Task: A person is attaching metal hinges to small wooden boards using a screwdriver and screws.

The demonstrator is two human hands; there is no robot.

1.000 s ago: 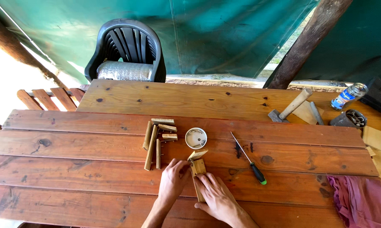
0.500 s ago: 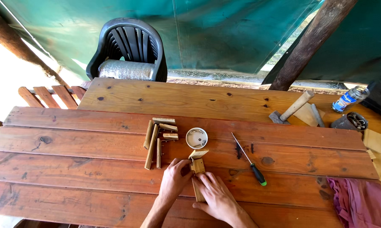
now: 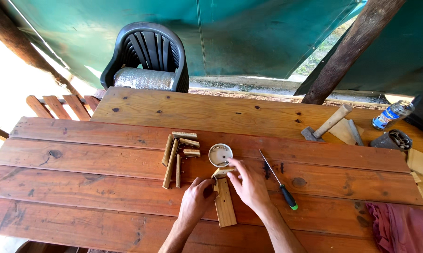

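Observation:
A flat pale wooden piece lies lengthwise on the red-brown plank table. My left hand rests against its left edge. My right hand pinches a small wooden block at the piece's far end. Just beyond sits a small round white container. Several short wooden sticks lie to the left of it.
A green-handled screwdriver lies right of my right hand. A hammer, a plastic bottle and a tin are at the far right, a red cloth at the near right. A black plastic chair stands behind the table.
My right hand has slid forward from the wooden piece's near end to its far end, by the white container. My left hand stays against the piece's left edge.

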